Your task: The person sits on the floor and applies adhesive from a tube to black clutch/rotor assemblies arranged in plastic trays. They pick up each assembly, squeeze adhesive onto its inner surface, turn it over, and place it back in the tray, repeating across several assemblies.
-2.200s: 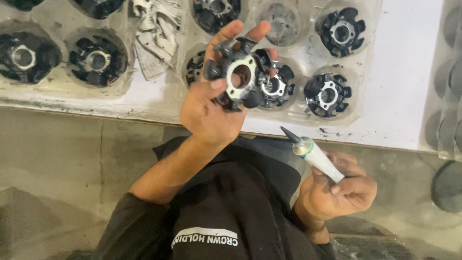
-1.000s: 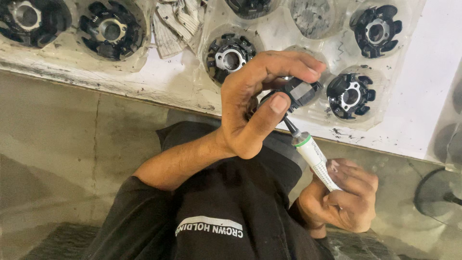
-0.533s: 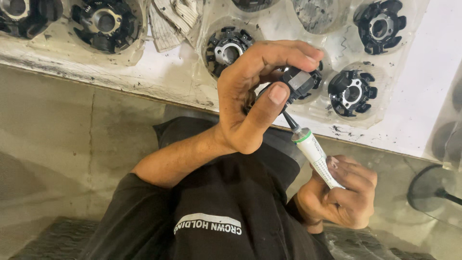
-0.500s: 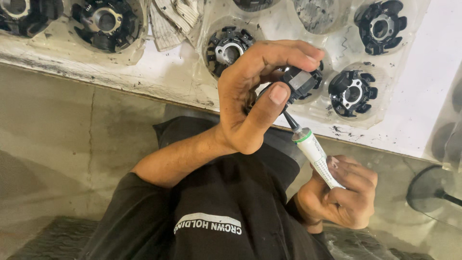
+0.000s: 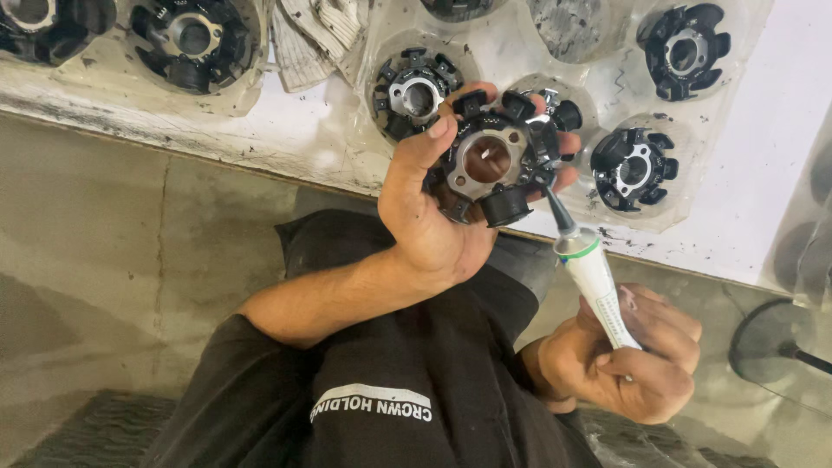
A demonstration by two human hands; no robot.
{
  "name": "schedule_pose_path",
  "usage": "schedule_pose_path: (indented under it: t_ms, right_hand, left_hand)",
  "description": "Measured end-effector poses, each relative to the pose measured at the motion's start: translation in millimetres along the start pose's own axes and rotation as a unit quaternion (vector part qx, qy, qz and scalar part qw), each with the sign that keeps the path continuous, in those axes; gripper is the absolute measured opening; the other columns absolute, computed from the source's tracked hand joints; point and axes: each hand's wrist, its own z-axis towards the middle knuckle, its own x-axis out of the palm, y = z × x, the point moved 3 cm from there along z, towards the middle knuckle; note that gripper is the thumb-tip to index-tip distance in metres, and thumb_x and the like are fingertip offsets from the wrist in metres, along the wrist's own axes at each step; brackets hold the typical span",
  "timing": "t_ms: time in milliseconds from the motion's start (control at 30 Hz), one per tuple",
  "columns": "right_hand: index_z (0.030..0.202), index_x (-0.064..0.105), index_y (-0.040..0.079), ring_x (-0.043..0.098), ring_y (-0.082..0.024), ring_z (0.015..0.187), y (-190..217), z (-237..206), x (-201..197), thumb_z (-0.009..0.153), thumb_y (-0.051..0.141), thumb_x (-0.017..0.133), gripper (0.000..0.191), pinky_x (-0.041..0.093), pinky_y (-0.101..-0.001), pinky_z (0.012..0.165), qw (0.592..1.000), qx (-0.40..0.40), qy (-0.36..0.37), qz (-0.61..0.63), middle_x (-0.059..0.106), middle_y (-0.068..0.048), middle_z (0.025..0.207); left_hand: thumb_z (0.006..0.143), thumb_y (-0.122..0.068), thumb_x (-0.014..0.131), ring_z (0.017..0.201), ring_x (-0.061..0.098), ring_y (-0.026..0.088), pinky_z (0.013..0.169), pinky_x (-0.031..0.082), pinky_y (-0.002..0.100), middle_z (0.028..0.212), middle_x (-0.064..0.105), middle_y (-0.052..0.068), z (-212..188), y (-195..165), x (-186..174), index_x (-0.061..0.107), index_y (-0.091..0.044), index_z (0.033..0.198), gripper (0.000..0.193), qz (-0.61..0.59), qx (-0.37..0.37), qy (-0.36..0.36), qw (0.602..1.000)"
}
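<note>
While my left hand point(image 5: 433, 227) grips the stator point(image 5: 496, 158), the right hand's point(image 5: 631, 362) clenched tube point(image 5: 594, 279), nozzle at five o'clock, could over-squeeze and smear.

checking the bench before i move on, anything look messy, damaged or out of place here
Nothing looks damaged. Only oddities: a crumpled striped cloth lies between the clear trays, and dark grime speckles the white table edge.

Black parts point(image 5: 633, 169) in a plastic tray point(image 5: 373, 130) fill the far table; bare white table point(image 5: 763, 173) on the right leaves room for a hand
</note>
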Motion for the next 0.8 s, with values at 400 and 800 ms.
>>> schedule_pose_path:
  t_ms: [400, 800]
  right_hand:
    - [0.071, 0.038, 0.006, 0.063, -0.028, 0.08, -8.7, -7.8, -1.3, 0.08, -0.024, 0.075, 0.048, 0.06, -0.0414, 0.063, 0.998, -0.004, 0.051, 0.037, 0.062, -0.018, 0.095]
    - [0.072, 0.038, 0.003, 0.066, -0.026, 0.08, -7.1, -11.0, -0.4, 0.085, -0.022, 0.079, 0.05, 0.063, -0.0388, 0.063, 0.999, 0.029, 0.025, 0.008, 0.062, -0.016, 0.093]
  left_hand:
    - [0.114, -0.034, 0.052, 0.122, 0.062, 0.046, 0.107, 0.052, 0.06, 0.131, 0.06, 0.024, 0.7, 0.6, -5.2, 0.055, 0.0, 0.129, 0.037, -0.026, -0.04, -0.066, 0.997]
    - [0.111, -0.037, 0.056, 0.122, 0.062, 0.046, 0.106, 0.053, 0.058, 0.129, 0.062, 0.023, 4.9, 2.2, -13.5, 0.056, 0.0, 0.125, 0.039, -0.055, -0.064, -0.072, 0.994]
